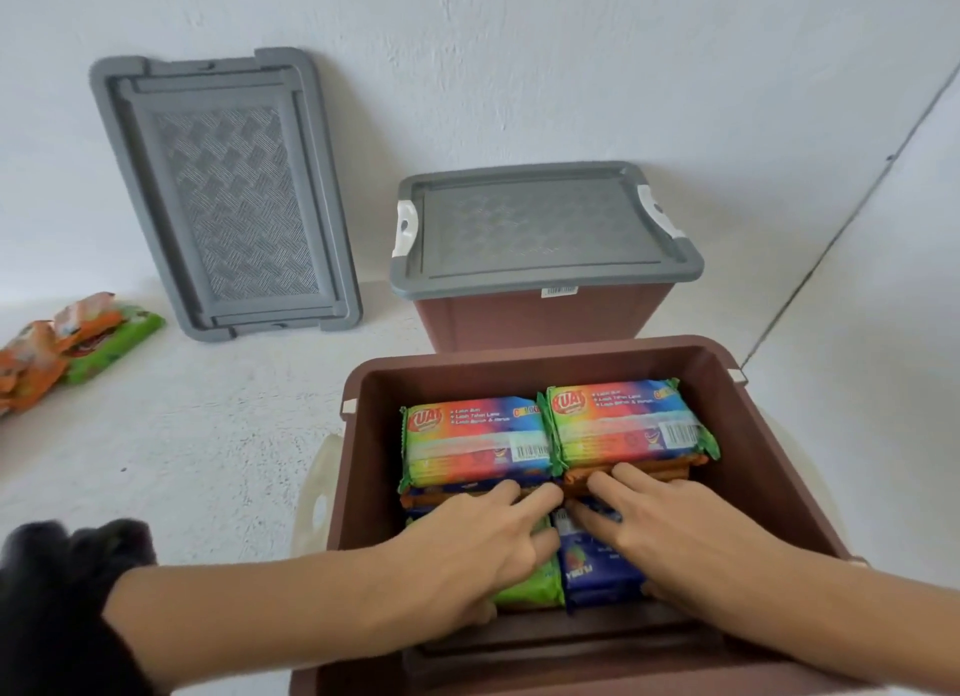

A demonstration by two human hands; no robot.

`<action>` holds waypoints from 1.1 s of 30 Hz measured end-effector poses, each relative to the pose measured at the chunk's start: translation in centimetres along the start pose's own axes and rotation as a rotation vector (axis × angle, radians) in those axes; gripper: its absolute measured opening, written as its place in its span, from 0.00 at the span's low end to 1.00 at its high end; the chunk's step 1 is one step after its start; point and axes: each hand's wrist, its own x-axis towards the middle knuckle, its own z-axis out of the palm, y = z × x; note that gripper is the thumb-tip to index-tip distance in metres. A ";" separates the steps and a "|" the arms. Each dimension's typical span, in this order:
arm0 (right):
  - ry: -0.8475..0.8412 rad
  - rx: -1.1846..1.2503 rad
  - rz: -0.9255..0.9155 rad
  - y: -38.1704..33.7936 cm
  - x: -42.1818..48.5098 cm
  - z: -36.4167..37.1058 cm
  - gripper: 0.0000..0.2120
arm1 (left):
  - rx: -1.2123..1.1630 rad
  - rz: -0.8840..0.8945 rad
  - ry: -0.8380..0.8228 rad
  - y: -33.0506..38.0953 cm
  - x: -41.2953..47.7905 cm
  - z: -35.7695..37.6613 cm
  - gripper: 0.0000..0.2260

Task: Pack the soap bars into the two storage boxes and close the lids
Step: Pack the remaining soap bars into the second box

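**Both hands flat on the packed soap**

The open brown box (519, 357) sits nearest on a white, grainy surface (208, 435), soap bars (478, 435) stacked inside. The left hand (483, 534) and right hand (670, 524) lie on the front packs with fingers spread, gripping nothing. Behind stands the closed box (540, 321). A spare grey lid (228, 196) leans on the white wall (519, 45), and loose soap packs (78, 342) lie far left.
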 end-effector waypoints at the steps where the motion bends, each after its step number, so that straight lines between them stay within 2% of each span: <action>1: -0.043 0.016 -0.002 -0.1 0.2 -0.2 0.35 | -0.011 -0.001 -0.001 0.0 0.2 0.0 0.30; 2: -0.026 0.018 -0.037 -0.1 0.5 0.3 0.35 | -0.017 0.000 -0.009 -0.1 0.3 0.1 0.31; 5: -0.127 0.078 -0.080 0.2 0.4 0.3 0.34 | -0.096 0.035 0.021 -0.8 0.2 0.2 0.31; 8: -0.090 0.227 -0.085 1.0 0.1 -1.8 0.30 | -0.322 0.036 0.179 -1.6 -0.7 -0.3 0.24; 12: 0.073 0.313 -0.099 1.8 0.5 -6.1 0.18 | -0.492 -0.039 0.537 -3.6 -2.9 -1.7 0.12; 17: 0.356 0.421 -0.135 0.7 4.2 -11.5 0.15 | -0.470 -0.297 0.803 -9.0 -8.6 -3.3 0.10; 22: 0.461 0.428 -0.268 -3.2 12.0 -16.0 0.15 | -0.411 -0.627 0.909 -14.7 -16.4 -2.0 0.10; 26: 0.465 0.406 -0.377 -8.0 18.7 -18.2 0.15 | -0.454 -0.903 0.943 -18.6 -22.4 1.9 0.09; 30: 0.422 0.373 -0.446 -13.3 25.4 -19.3 0.15 | -0.531 -1.136 0.897 -21.8 -27.5 7.0 0.10; 33: 0.404 0.357 -0.451 -17.1 30.5 -19.4 0.15 | -0.622 -1.272 0.795 -24.4 -30.4 10.6 0.14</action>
